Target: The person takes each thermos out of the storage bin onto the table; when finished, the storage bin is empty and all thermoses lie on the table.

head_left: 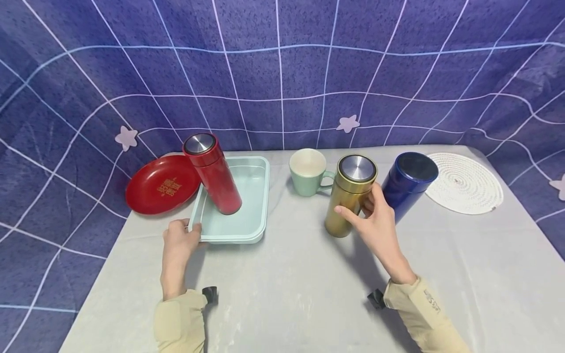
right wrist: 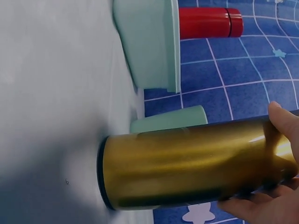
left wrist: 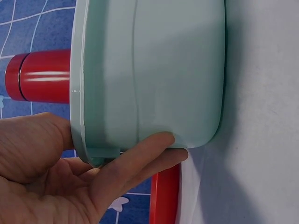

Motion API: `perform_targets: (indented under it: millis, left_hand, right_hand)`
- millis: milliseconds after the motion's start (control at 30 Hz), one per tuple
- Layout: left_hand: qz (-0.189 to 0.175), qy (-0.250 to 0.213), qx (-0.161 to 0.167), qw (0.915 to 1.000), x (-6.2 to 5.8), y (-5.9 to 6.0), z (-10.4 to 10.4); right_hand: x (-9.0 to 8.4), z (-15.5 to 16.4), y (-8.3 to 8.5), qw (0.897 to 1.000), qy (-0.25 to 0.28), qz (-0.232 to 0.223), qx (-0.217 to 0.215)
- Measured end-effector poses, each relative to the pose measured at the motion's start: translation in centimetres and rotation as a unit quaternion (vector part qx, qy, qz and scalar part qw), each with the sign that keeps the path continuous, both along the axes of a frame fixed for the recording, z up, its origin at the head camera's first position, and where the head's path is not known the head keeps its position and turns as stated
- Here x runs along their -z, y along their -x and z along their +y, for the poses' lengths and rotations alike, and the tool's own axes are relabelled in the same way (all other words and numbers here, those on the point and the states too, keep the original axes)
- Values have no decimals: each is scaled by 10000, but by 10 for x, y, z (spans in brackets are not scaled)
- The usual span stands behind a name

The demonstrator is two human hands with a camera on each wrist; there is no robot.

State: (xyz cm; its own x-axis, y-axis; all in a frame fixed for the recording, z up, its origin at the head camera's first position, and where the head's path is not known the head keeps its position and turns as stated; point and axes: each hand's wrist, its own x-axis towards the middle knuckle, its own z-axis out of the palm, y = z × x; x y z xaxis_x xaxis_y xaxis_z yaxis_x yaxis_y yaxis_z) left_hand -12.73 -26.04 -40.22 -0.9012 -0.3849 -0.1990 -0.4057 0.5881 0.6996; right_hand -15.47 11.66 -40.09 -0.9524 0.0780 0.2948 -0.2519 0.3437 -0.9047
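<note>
Landmark: we place everything relative to the pale green tray (head_left: 253,206) on the grey tabletop (head_left: 309,294).

Left hand: our left hand (head_left: 178,245) grips the tray's near left corner, thumb over the rim and fingers (left wrist: 140,161) curled under the wall in the left wrist view.

Red flask: the red flask (head_left: 213,174) stands inside the tray, toward its left half, upright with its steel cap up.

Right hand: our right hand (head_left: 375,223) is wrapped round the gold flask (head_left: 350,196), fingers curled about its upper body just below the cap.

Gold flask: it stands well to the right of the tray, base on the tabletop, long axis upright or nearly so; the right hand is the nearer one by far.

Key relation: the tray lies to the left of the held gold flask, with the mint mug (head_left: 309,171) between them toward the back.

Others: a blue flask (head_left: 408,184) just beyond the gold one, a white woven mat (head_left: 468,182) farther right, a red plate (head_left: 161,185) touching or just beside the tray's left wall.
</note>
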Motion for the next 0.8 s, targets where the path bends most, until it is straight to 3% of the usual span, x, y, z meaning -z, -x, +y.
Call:
perform_targets:
  millis: [433,633,800]
  left_hand:
    - [49,-70,-20,10000,1,0,-1]
    - [56,-51,9,10000,0,0,-1]
    - [94,4,23,10000,-1,-1,1]
  right_hand:
    - [-8,8,-17,9962,-461,-518,-528]
    - [-13,10,-35,9949,-334,-704,-640]
    - [-19,12,-55,9960,-358,-548,-613]
